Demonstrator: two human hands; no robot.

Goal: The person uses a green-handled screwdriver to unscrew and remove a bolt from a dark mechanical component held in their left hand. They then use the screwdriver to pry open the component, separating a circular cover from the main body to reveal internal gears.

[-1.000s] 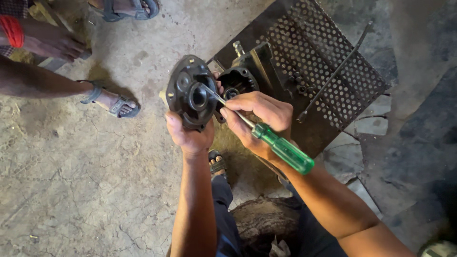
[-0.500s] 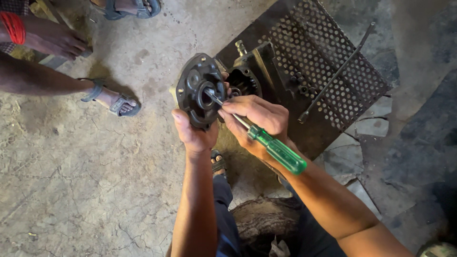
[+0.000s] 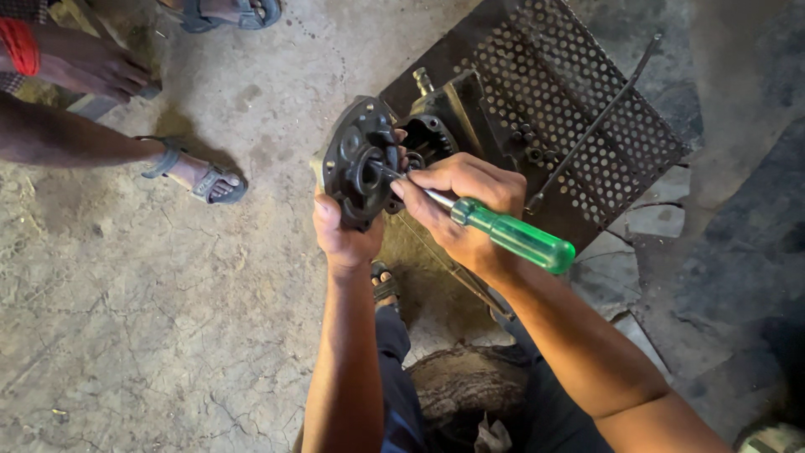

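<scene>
At frame centre, the left hand (image 3: 344,235) should stay clamped on the black metal cover (image 3: 362,164) while the right hand (image 3: 461,205), closed round the green-handled screwdriver (image 3: 503,235), levers gently at its round opening.

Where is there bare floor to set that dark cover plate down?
Bare concrete floor lies free left of the left hand, below the other person's sandalled foot. It is crowded to the right: the dark cover plate, screwdriver in the right hand, and perforated metal guard fill that side.
</scene>
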